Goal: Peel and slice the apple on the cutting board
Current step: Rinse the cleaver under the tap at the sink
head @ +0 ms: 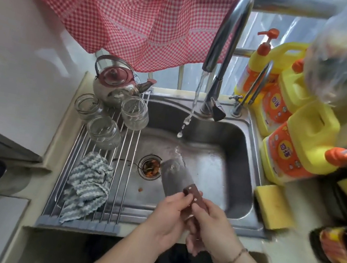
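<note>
A cleaver (pixel 176 176) with a broad grey blade and a brown riveted handle is held over the steel sink (pixel 240 140), its blade under the water running from the tap (pixel 221 40). My right hand (pixel 210 228) grips the handle. My left hand (pixel 167 215) pinches the handle close to the blade. No apple or cutting board is in view.
A roll-up rack (pixel 119 190) over the sink's left side carries a kettle (pixel 117 83), three glass jars (pixel 103 131) and a striped cloth (pixel 87 184). Yellow detergent bottles (pixel 299 147) and a yellow sponge (pixel 273 207) stand on the right. The drain strainer (pixel 150 168) holds food scraps.
</note>
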Demonstrator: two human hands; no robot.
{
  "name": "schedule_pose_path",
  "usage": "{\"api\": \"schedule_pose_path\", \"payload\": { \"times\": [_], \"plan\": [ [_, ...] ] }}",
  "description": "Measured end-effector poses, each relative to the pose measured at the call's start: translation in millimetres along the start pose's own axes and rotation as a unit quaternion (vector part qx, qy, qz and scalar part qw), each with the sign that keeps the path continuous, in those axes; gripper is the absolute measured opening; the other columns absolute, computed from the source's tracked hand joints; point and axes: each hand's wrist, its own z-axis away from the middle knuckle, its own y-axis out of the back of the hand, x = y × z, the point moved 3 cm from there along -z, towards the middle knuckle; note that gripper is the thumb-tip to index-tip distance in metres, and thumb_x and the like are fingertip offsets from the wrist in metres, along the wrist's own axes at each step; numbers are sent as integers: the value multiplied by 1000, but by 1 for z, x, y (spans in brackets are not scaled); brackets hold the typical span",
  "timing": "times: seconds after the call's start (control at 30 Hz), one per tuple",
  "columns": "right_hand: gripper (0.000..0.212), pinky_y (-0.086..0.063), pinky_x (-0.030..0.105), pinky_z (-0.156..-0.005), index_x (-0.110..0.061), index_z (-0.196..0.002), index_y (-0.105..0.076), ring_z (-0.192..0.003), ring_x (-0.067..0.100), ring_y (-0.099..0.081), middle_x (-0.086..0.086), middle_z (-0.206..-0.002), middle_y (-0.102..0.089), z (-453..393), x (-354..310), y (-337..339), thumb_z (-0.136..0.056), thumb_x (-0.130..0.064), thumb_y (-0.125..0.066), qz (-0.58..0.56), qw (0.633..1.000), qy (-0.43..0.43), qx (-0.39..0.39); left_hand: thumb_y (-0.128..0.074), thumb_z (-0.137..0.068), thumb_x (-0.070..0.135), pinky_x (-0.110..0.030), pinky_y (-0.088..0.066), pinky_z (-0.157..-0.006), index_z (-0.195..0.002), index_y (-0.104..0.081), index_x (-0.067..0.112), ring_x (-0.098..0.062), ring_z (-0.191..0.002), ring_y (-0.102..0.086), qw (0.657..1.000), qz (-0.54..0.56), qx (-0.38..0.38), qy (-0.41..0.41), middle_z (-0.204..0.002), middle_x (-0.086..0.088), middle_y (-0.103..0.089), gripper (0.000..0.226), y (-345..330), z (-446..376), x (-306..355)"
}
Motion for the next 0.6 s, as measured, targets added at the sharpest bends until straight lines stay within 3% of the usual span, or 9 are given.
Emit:
{"api": "schedule_pose_path", "payload": {
  "times": [0.03,0.1,0.17,0.27,0.37,0.43,0.5,0.6],
  "plan": [
    [24,-34,21,-35,2,-102,-52,-35,22,-46,7,-52,-44,3,1,2,-101,-18,-39,-1,1000,6,24,-44,-105,22,-35,-53,-51,-125,-56,-9,-24,-50,-54,1000,-14,-23,7,-74,-14,-68,38,0,3,-1],
    [26,-28,18,-33,5,-97,-53,-31,19,-39,6,-50,-39,8,3,11,-101,-17,-40,-25,998,11,59,-42,-107,25,-45,-56,-85,-129,-57,-7,-26,-73,-68,997,-45,-52,24,-86,-11,-74,42,0,12,-4],
    [27,-25,17,-33,6,-99,-52,-29,18,-35,6,-51,-35,11,3,21,-100,-19,-42,-26,996,14,84,-45,-107,27,-40,-50,-105,-124,-62,7,-21,-99,-73,990,-136,-42,12,-107,-8,-76,32,2,21,-6],
    [27,-23,17,-34,1,-106,-56,-32,14,-34,2,-50,-37,12,4,32,-100,-23,-45,-71,990,5,118,-51,-105,22,-29,-51,-100,-121,-64,20,-8,-100,-72,948,-311,2,-75,-110,4,-75,21,6,31,-4],
    [29,-26,17,-35,-6,-113,-60,-35,12,-36,-1,-49,-40,12,5,40,-100,-29,-47,-131,983,5,131,-60,-100,20,-27,-53,-98,-118,-68,23,-9,-100,-70,904,-387,31,-180,-107,8,-75,20,12,31,-1],
    [30,-30,19,-38,-8,-110,-60,-36,16,-41,1,-49,-45,15,11,45,-100,-32,-45,-71,985,25,153,-62,-99,19,-27,-52,-99,-115,-70,26,-3,-103,-67,853,-457,38,-248,-108,13,-73,20,11,31,1],
    [27,-34,23,-40,-12,-102,-60,-39,21,-50,7,-54,-55,24,14,50,-99,-32,-43,71,976,67,192,-60,-99,18,-24,-48,-98,-122,-69,26,-2,-106,-62,782,-538,43,-312,-113,15,-69,25,3,34,4],
    [17,-46,28,-49,-20,-103,-63,-55,20,-60,10,-74,-67,50,12,65,-97,-28,-48,221,937,128,240,-63,-97,8,-29,-39,-113,-134,-63,18,-15,-129,-54,658,-625,4,-419,-138,1,-61,38,-12,31,14]
  ]
}}
